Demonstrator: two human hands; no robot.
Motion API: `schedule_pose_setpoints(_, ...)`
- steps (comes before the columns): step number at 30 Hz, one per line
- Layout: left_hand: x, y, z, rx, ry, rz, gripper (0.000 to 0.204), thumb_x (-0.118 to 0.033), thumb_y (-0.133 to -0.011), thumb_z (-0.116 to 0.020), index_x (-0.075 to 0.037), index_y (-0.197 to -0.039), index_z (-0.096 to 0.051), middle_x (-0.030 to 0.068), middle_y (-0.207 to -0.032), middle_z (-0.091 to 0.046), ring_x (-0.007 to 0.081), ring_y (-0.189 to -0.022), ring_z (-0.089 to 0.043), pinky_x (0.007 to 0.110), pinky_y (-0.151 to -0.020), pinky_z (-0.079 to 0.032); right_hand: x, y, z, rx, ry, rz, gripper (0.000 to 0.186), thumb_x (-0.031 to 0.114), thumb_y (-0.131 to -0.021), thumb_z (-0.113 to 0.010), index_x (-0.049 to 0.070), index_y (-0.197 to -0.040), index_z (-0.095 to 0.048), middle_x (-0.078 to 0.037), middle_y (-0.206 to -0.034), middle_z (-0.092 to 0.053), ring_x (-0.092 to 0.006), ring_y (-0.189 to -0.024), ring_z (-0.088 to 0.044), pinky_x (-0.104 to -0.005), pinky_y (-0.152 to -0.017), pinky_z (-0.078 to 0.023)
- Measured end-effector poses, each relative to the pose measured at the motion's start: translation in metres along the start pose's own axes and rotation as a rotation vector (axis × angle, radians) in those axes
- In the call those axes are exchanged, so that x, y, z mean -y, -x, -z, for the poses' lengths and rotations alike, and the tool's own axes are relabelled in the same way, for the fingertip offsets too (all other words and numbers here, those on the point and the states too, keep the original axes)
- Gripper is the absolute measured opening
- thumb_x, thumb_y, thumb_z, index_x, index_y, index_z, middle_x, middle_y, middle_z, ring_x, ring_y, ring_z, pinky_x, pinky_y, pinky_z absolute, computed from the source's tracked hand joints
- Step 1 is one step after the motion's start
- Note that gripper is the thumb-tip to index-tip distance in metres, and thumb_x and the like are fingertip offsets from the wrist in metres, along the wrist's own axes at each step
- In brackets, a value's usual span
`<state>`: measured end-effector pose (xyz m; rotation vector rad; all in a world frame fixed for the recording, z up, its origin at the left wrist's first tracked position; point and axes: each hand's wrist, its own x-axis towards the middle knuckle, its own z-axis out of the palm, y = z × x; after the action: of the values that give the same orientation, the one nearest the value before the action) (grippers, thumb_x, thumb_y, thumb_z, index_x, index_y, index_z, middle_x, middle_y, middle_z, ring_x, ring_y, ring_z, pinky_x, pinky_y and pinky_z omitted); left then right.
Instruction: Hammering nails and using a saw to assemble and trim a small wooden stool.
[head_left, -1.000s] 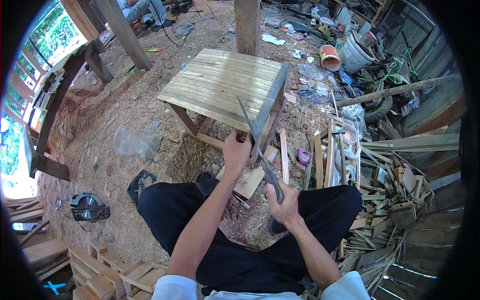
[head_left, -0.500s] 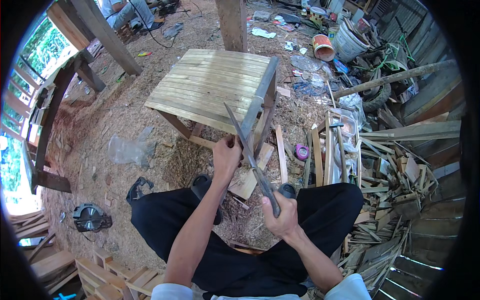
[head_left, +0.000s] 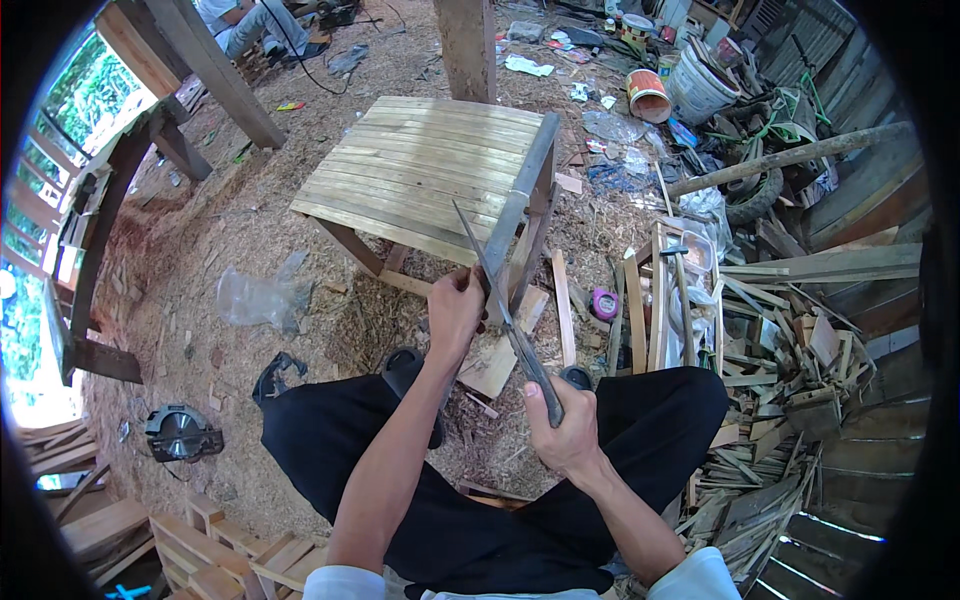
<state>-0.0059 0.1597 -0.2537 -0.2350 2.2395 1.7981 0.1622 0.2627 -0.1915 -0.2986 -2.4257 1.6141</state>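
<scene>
Right hand (head_left: pixel 566 432) is clamped on the handle of the long knife (head_left: pixel 505 310), left hand (head_left: pixel 455 310) grips a thin wood strip at the blade, shavings already litter the floor (head_left: pixel 230 230), trimming looks midway.

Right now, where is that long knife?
In the head view, centre: the right hand grips the long knife, its blade slanting up past the left hand toward the slatted table.

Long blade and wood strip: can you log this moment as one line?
right hand: grips long blade | left hand: holds wood strip | slatted stool ahead
</scene>
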Motion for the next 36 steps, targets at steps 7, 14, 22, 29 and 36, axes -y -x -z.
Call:
schedule_pose_setpoints(7,0.000,-0.001,0.002,0.073,0.015,0.071,0.038,-0.032,-0.100,-0.053,0.002,-0.084,-0.061,0.0026,-0.061,-0.053,0.0100,-0.049,-0.052,0.027,-0.040,-0.040,0.007,-0.016,-0.002,0.026,0.071,-0.063,0.027,0.019,-0.093,-0.059,-0.002,-0.076,-0.059,-0.021,-0.054,-0.053,-0.0341,-0.048,-0.059,-0.0400,-0.048,-0.043)
schedule_pose_setpoints(14,-0.001,-0.001,0.000,0.015,0.065,0.059,0.049,-0.038,-0.099,-0.055,0.003,-0.073,-0.063,0.0066,-0.053,-0.055,0.0151,-0.042,-0.054,0.032,-0.038,-0.041,-0.003,-0.031,-0.010,0.021,0.074,-0.024,0.028,0.022,-0.093,-0.060,-0.001,-0.077,-0.061,-0.022,-0.055,-0.054,-0.0380,-0.050,-0.060,-0.0420,-0.049,-0.043)
schedule_pose_setpoints(22,-0.005,0.000,0.002,0.047,0.065,0.111,0.041,-0.034,-0.099,-0.056,0.001,-0.078,-0.059,0.0027,-0.060,-0.051,0.0117,-0.047,-0.052,0.028,-0.039,-0.039,-0.010,-0.040,-0.012,0.030,0.071,-0.021,0.027,0.021,-0.093,-0.061,-0.001,-0.079,-0.061,-0.020,-0.055,-0.055,-0.0365,-0.050,-0.061,-0.0417,-0.049,-0.043)
schedule_pose_setpoints(29,0.003,-0.004,-0.001,0.013,0.030,0.082,0.043,-0.035,-0.099,-0.057,0.001,-0.075,-0.059,0.0020,-0.058,-0.050,0.0114,-0.046,-0.051,0.028,-0.038,-0.038,-0.022,-0.019,-0.004,0.050,0.041,-0.013,0.023,0.017,-0.092,-0.061,-0.001,-0.078,-0.061,-0.018,-0.055,-0.054,-0.0292,-0.047,-0.059,-0.0375,-0.047,-0.042)
schedule_pose_setpoints(36,0.010,-0.005,-0.001,-0.080,-0.078,-0.078,0.044,-0.031,-0.093,-0.059,0.008,-0.075,-0.066,0.0101,-0.055,-0.058,0.0176,-0.046,-0.057,0.036,-0.045,-0.044,-0.033,0.003,-0.002,0.023,-0.009,0.020,0.022,0.013,-0.091,-0.060,-0.001,-0.075,-0.058,-0.016,-0.055,-0.053,-0.0249,-0.045,-0.057,-0.0363,-0.046,-0.040)
